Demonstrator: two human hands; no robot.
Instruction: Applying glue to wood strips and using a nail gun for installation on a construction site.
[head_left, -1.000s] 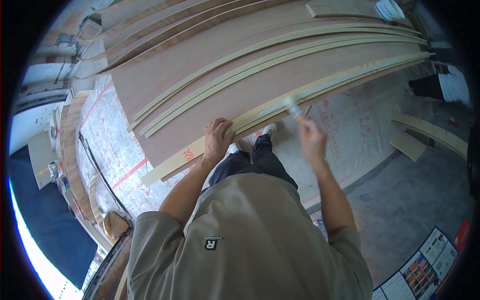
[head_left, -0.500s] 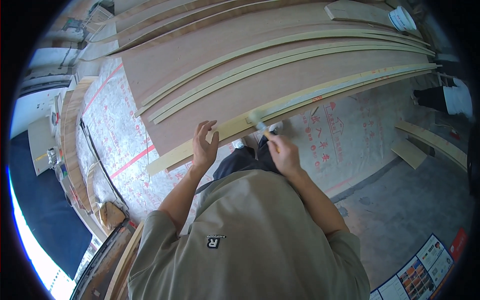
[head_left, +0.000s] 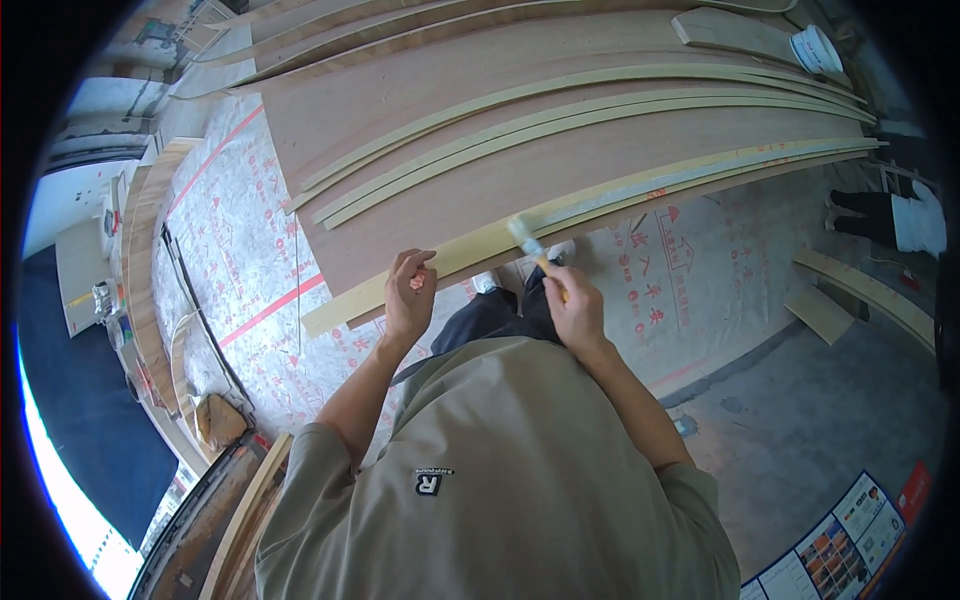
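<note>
In my right hand (head_left: 576, 308) is a paintbrush (head_left: 528, 240) with a wooden handle and pale, wet-looking bristles. Its bristles rest on or just over the nearest long yellowish wood strip (head_left: 460, 250). A whitish coating (head_left: 620, 200) covers part of that strip, running to the right of the brush. My left hand (head_left: 408, 305) hovers at the strip's near edge, left of the brush. Its fingers are loosely curled, with a gap to the thumb where reddish print shows through. I see nothing held in it.
More long strips (head_left: 520, 112) lie across the large brown board (head_left: 400, 130). A white bucket (head_left: 816, 48) stands at the far right beside a wooden piece (head_left: 730, 35). Printed sheeting (head_left: 690, 270) covers the floor. Another person (head_left: 905, 215) is at the right edge.
The brush has shifted slightly along the strip and its bristles now look sharper. My left hand's fingers have curled in toward the thumb. The view has tilted slightly.
</note>
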